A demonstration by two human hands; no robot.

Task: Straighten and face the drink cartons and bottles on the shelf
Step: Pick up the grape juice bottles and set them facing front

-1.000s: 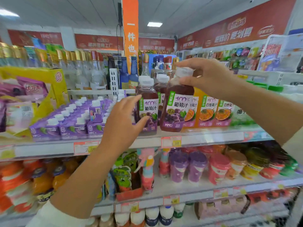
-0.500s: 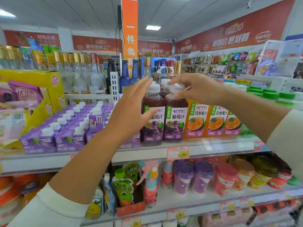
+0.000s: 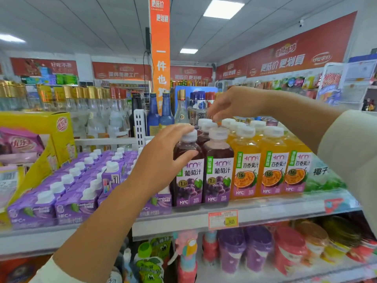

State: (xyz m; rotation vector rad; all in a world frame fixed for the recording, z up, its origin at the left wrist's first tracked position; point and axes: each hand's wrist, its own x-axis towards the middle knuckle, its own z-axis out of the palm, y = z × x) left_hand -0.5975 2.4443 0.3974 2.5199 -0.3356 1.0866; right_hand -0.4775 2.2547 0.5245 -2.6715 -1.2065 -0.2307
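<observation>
The grape juice bottle (image 3: 189, 176) at the shelf (image 3: 275, 209) edge sat gripped round its neck in my left hand (image 3: 163, 160), while my right hand (image 3: 230, 103) hung over rear caps (image 3: 205, 121), fingers bunched, grip unclear.

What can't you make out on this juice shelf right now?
Head view only.
- Front-left dark purple plastic grape juice bottle: label's left edge, behind the left hand.
- Right hand: whether its fingertips pinch a white cap, blurred.
- Red-bordered paper price tag: first digit, blurred.
</observation>
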